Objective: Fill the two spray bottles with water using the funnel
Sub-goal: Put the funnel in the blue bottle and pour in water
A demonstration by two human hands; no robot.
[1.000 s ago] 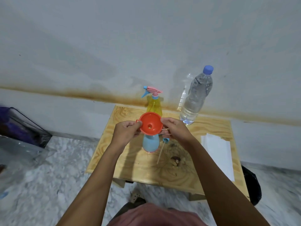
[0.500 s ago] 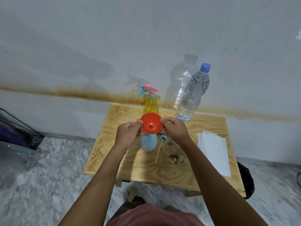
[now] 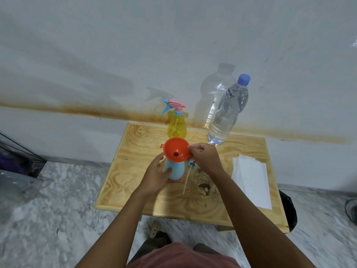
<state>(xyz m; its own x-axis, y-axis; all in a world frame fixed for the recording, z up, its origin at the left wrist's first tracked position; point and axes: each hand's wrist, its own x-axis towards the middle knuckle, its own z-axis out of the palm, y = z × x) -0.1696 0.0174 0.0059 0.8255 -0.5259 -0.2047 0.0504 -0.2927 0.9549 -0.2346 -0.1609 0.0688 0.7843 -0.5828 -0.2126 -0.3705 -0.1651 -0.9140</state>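
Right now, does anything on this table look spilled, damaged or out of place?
No water spill shows. A dark brown blotch mars the wooden table. Left of it the spray head lies loose beside the blue bottle, its tube on the wood; expected, since the funnel sits in that bottle's neck.

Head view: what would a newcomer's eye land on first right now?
The orange funnel sits on top of the blue bottle on the table; the left hand grips the bottle and the right hand pinches the funnel's rim. Behind them stand a yellow spray bottle, its sprayer on, and a tall capped water bottle, against the stained wall.
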